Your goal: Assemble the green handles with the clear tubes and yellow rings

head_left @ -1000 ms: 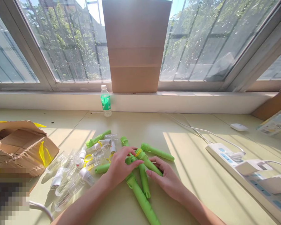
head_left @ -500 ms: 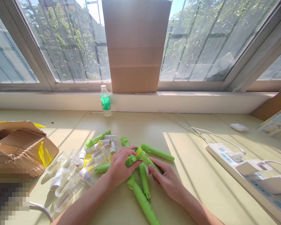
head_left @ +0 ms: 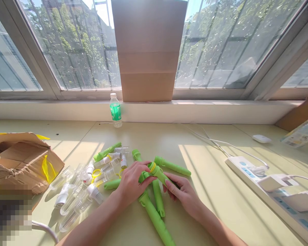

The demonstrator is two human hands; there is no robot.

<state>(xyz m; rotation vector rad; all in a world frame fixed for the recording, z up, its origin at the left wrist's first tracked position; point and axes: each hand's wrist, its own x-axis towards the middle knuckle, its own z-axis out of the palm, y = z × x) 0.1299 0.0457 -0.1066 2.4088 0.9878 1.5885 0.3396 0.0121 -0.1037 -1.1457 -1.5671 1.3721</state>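
Note:
A green plastic tube (head_left: 163,176) with a yellow ring (head_left: 152,167) around its threaded end slants between my two hands. My right hand (head_left: 183,193) is closed round the tube's lower part, thumb along the top. At the threaded end, my left hand (head_left: 133,176) is closed with fingertips and thumb on either side of it, near the ring. Beneath and around my hands lie more green tubes (head_left: 156,218), some crossing each other. Left of my left hand is a spread of clear ribbed plastic tubes (head_left: 73,201), white caps (head_left: 63,196) and yellow rings (head_left: 97,173).
An open cardboard box (head_left: 23,164) stands at the left. At the right lies a white power strip (head_left: 246,171) with plugs and cables. A bottle with a green label (head_left: 115,111) stands by the window ledge, near an upright cardboard panel (head_left: 147,61).
My right hand's fingers have shifted slightly on the green tube, and the tube's ringed end has moved a touch. The left hand stays nearly in place.

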